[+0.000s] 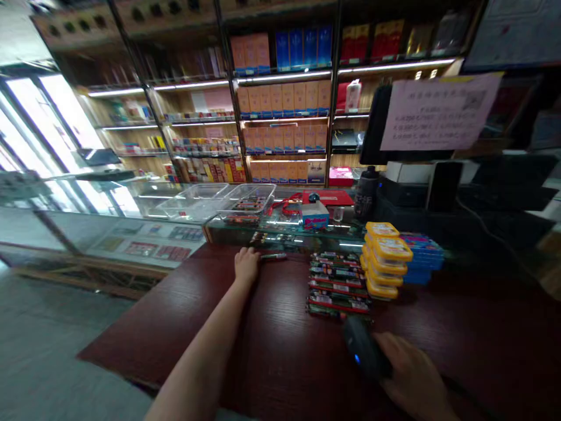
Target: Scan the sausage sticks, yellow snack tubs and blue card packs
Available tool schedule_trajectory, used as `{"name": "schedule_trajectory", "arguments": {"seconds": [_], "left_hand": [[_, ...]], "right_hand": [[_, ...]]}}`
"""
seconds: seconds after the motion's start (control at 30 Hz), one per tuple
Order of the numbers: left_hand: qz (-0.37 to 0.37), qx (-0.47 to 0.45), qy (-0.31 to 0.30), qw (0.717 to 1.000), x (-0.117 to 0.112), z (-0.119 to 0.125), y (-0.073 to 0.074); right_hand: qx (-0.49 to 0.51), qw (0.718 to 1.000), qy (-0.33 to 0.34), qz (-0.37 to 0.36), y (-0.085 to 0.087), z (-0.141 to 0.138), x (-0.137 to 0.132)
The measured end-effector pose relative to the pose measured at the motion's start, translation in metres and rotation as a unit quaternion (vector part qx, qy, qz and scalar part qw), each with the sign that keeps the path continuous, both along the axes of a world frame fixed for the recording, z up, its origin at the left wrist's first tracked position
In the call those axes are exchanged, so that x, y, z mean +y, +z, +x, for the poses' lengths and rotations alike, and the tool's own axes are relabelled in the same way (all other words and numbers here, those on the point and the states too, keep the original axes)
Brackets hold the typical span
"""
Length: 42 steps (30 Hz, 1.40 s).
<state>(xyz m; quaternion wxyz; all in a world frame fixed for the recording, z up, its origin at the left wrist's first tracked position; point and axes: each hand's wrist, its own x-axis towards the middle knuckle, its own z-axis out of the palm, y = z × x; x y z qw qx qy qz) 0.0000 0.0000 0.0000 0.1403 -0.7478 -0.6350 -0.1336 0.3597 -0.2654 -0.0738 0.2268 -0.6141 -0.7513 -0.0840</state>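
My left hand (pixel 246 264) is stretched out to the far edge of the dark red counter. Its fingers are closed at the left end of a slim wrapped stick (pixel 274 256), which lies sideways. In my right hand (pixel 409 369) is a black barcode scanner (pixel 364 346) with a blue light on it, its head pointing up and left. Just beyond the scanner lies a stack of slim dark-and-red wrapped sticks (pixel 337 286), side by side in rows. To their right stand piled yellow plastic boxes (pixel 388 257) with clear-looking lids.
Blue boxes (pixel 421 257) sit behind the yellow ones. A glass display case (pixel 205 219) borders the counter and bears clear plastic trays (pixel 252 199). A small blue-and-pink carton (pixel 314 217), a dark bottle (pixel 366 193) and a monitor with a paper sign (pixel 438 114) stand behind.
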Motion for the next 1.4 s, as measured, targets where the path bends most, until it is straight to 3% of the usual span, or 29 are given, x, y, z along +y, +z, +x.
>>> {"name": "schedule_trajectory", "arguments": {"seconds": [0.13, 0.27, 0.47, 0.6, 0.67, 0.83, 0.97, 1.07, 1.2, 1.4], "left_hand": [[-0.070, -0.005, -0.063, 0.996, 0.012, 0.024, -0.001], [-0.066, -0.016, -0.025, 0.997, 0.024, 0.034, 0.000], [-0.057, -0.029, -0.007, 0.998, 0.048, 0.036, -0.001], [-0.052, -0.040, -0.007, 0.998, 0.043, 0.039, -0.001], [-0.026, -0.061, -0.035, 0.997, 0.029, 0.043, -0.001], [0.017, -0.147, -0.213, 0.966, -0.039, 0.065, 0.001], [-0.051, -0.180, -0.316, 0.930, -0.105, 0.088, 0.003], [-0.105, -0.159, -0.335, 0.923, -0.142, 0.101, 0.000], [-0.102, -0.132, -0.303, 0.938, -0.165, 0.108, -0.009], [-0.095, -0.139, -0.324, 0.931, -0.167, 0.107, -0.023]], "right_hand": [[-0.011, 1.000, 0.001, 0.019, -0.001, 0.002, -0.006], [-0.023, 0.999, 0.020, 0.030, 0.005, 0.006, -0.009], [-0.005, 1.000, 0.010, -0.019, 0.009, 0.003, 0.004], [0.015, 0.999, -0.008, -0.029, 0.013, -0.003, 0.005], [0.019, 0.999, -0.014, -0.028, 0.017, -0.005, 0.003], [0.019, 0.999, -0.014, -0.037, 0.027, -0.007, 0.001], [0.020, 0.999, -0.012, -0.046, 0.031, -0.008, 0.001], [0.017, 0.999, -0.016, -0.045, 0.034, -0.008, -0.001], [0.026, 0.999, -0.017, -0.044, 0.038, -0.007, -0.004], [0.082, 0.995, -0.034, -0.043, 0.052, 0.001, -0.014]]}}
